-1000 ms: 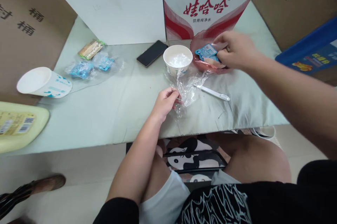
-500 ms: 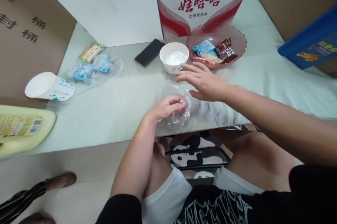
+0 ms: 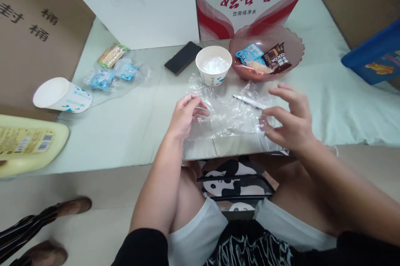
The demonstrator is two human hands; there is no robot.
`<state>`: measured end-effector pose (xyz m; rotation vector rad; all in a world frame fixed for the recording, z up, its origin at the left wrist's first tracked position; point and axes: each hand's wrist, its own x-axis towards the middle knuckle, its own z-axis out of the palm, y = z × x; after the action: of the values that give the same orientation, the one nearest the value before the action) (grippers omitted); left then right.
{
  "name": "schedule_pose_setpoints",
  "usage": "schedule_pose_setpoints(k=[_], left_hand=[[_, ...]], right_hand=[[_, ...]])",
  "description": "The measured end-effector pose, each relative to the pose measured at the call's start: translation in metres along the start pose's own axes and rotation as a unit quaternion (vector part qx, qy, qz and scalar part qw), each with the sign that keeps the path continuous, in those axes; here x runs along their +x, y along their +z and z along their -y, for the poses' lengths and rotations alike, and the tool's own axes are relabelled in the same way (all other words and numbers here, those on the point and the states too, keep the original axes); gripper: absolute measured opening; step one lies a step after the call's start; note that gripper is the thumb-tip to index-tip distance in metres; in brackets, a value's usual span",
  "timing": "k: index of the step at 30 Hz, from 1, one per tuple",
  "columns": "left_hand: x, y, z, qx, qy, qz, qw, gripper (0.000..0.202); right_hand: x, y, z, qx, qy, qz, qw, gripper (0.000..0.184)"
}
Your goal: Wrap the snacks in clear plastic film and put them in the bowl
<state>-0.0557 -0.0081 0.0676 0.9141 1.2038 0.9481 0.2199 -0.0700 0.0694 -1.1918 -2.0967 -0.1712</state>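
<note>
A crumpled clear plastic bag (image 3: pixel 229 116) is spread out near the table's front edge, between my two hands. My left hand (image 3: pixel 184 114) is at the bag's left side, fingers slightly bent and apart, holding nothing that shows. On the right, my right hand (image 3: pixel 292 118) hovers by the bag's other side with its fingers apart, a little blurred. A slim silver and white tool (image 3: pixel 250 101) with a narrow tip lies across the plastic. Its right end is close to my right fingertips; I cannot tell whether they touch. Behind the bag stands a paper cup (image 3: pixel 214 76) with clear, shiny material in it.
A pink glass bowl (image 3: pixel 265 75) holds snack packets. Behind the cup lies a phone (image 3: pixel 183 58). To the left are a tipped paper cup (image 3: pixel 75 97), wrapped blue items (image 3: pixel 103 79) and a yellow bottle (image 3: pixel 59 137). Boxes (image 3: pixel 131 8) line the back. Another person's foot (image 3: pixel 76 205) shows below.
My right hand has moved right and toward me, away from the cup. The plastic, bunched at my left hand before, is now spread out. The slim tool has come into sight.
</note>
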Motion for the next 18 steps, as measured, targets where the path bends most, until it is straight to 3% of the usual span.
schedule_pose_setpoints(k=[3, 6, 9, 14, 16, 18], left_hand=[[0.002, -0.004, -0.003, 0.001, 0.005, -0.032, 0.999, 0.022], [0.001, -0.004, -0.005, 0.045, -0.010, -0.036, 0.998, 0.020], [0.000, -0.006, -0.006, 0.114, -0.029, -0.045, 0.992, 0.015], [0.001, -0.021, -0.006, 0.181, -0.050, -0.129, 0.974, 0.010], [0.001, -0.030, -0.004, 0.181, -0.046, -0.153, 0.970, 0.028], [0.000, -0.039, 0.001, 0.166, 0.009, -0.177, 0.970, 0.048]], right_hand=[[-0.026, -0.017, 0.010, -0.040, -0.076, -0.011, 0.996, 0.013], [-0.040, -0.031, 0.015, -0.039, -0.101, 0.058, 0.992, 0.016], [-0.047, -0.034, 0.016, 0.048, -0.084, 0.119, 0.988, 0.017], [-0.043, -0.018, 0.013, 0.144, 0.025, 0.132, 0.980, 0.022], [-0.036, -0.010, 0.009, 0.190, 0.102, 0.138, 0.967, 0.030], [-0.028, 0.001, 0.005, 0.254, 0.187, 0.116, 0.942, 0.036]])
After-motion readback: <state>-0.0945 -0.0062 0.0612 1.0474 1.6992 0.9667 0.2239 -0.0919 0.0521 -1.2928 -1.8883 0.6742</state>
